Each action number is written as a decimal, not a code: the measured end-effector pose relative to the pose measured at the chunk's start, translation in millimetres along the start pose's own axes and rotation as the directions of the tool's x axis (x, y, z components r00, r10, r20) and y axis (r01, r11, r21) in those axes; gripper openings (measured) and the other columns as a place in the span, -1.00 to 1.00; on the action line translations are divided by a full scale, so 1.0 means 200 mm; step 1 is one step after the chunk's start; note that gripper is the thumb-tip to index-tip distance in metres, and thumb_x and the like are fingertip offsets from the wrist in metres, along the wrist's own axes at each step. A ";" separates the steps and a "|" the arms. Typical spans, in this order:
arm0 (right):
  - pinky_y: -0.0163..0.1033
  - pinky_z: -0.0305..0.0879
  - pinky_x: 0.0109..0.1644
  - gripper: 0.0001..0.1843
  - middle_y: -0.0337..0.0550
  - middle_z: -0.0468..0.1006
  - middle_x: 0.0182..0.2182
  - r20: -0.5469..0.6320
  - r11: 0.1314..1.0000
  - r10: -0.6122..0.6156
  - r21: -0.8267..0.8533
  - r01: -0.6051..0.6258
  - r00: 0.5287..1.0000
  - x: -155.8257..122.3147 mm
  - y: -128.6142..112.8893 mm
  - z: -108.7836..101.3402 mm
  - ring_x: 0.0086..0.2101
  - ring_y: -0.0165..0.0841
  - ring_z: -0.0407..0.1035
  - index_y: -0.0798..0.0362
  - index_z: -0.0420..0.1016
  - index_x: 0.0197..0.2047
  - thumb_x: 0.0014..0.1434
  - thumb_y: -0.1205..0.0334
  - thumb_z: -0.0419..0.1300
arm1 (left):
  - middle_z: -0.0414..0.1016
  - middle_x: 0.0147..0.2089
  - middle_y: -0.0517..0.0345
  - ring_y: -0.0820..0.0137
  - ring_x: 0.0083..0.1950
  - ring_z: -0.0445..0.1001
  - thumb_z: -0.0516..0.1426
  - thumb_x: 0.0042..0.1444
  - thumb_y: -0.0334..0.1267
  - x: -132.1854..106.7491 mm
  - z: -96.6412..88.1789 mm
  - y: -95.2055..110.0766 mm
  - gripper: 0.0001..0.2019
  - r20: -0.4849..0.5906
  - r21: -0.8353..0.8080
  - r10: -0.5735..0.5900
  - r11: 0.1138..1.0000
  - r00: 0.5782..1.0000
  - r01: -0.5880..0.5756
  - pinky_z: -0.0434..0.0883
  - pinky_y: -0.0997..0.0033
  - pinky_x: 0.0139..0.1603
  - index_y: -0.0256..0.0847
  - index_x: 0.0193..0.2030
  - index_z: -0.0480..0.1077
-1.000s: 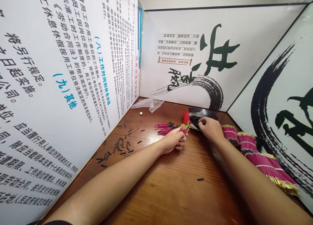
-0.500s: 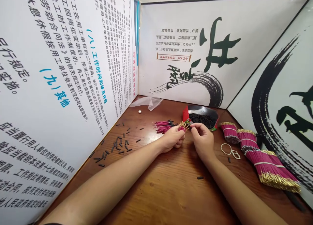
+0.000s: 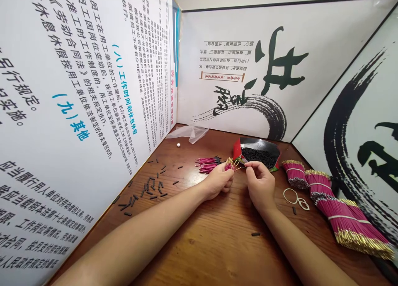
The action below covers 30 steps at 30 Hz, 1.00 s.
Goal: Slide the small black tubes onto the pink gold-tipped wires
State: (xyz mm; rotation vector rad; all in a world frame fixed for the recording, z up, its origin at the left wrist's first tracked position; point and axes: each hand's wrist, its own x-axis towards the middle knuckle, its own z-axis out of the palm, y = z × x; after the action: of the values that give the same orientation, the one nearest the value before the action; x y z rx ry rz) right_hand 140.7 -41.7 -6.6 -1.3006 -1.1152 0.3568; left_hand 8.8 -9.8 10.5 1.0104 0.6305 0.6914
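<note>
My left hand point(image 3: 219, 180) is closed round a small bunch of pink wires point(image 3: 229, 165) whose gold-coloured pin tips fan out above the fingers. Just to its right, my right hand point(image 3: 260, 180) has thumb and forefinger pinched together near those tips; what lies between them is too small to make out. Behind the left hand, more pink wires point(image 3: 207, 165) with dark ends lie on the table. A red box point(image 3: 237, 148) with a black inside, holding many short black tubes point(image 3: 259, 155), stands right behind the right hand.
Loose black tubes point(image 3: 151, 186) are scattered at the left. Banded bundles of pink wires point(image 3: 351, 217) lie along the right panel, beside pale rubber bands point(image 3: 291, 196). A clear plastic bag point(image 3: 191, 132) lies at the back. Printed panels point(image 3: 230, 25) wall in the wooden table point(image 3: 205, 248).
My right fingertips have moved slightly away from the wire tips, to the right. The left hand keeps its hold on the wires. The whole view has shifted a little.
</note>
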 end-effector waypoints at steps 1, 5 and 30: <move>-0.28 0.22 -0.37 -0.86 -0.24 0.45 -0.47 -0.002 1.000 -0.004 0.000 0.004 1.000 0.00 0.00 0.00 -0.47 -0.39 0.27 0.04 0.47 -0.32 0.09 0.18 0.15 | -0.04 -0.58 0.49 0.64 -0.65 -0.16 0.09 -0.02 -0.31 0.00 0.00 0.00 -0.77 0.000 -0.001 -0.002 1.000 1.000 0.002 -0.18 0.59 -0.63 -0.11 -0.32 0.05; -0.27 0.25 -0.34 -0.86 -0.23 0.47 -0.45 0.022 1.000 -0.012 -0.003 0.012 1.000 0.00 -0.01 0.00 -0.44 -0.37 0.30 0.04 0.47 -0.31 0.08 0.18 0.16 | -0.05 -0.59 0.48 0.63 -0.66 -0.15 0.07 -0.03 -0.33 0.01 -0.01 -0.01 -0.79 0.035 0.008 0.007 1.000 0.999 -0.007 -0.19 0.58 -0.64 -0.10 -0.30 0.06; -0.17 0.37 -0.15 -0.79 -0.11 0.55 -0.28 0.092 0.997 -0.023 0.080 0.016 0.995 -0.02 0.01 0.03 -0.27 -0.30 0.43 0.04 0.47 -0.20 0.14 0.12 0.21 | -0.04 -0.58 0.47 0.64 -0.66 -0.16 0.07 0.02 -0.32 0.01 -0.01 0.00 -0.81 0.032 -0.037 0.025 0.999 0.999 -0.024 -0.21 0.58 -0.64 -0.11 -0.32 0.06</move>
State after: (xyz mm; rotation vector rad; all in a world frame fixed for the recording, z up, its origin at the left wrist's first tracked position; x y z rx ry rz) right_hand 134.5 -41.4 -10.9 -1.2126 -1.1797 0.4462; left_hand 8.3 -7.7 8.8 0.9952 0.5765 0.7044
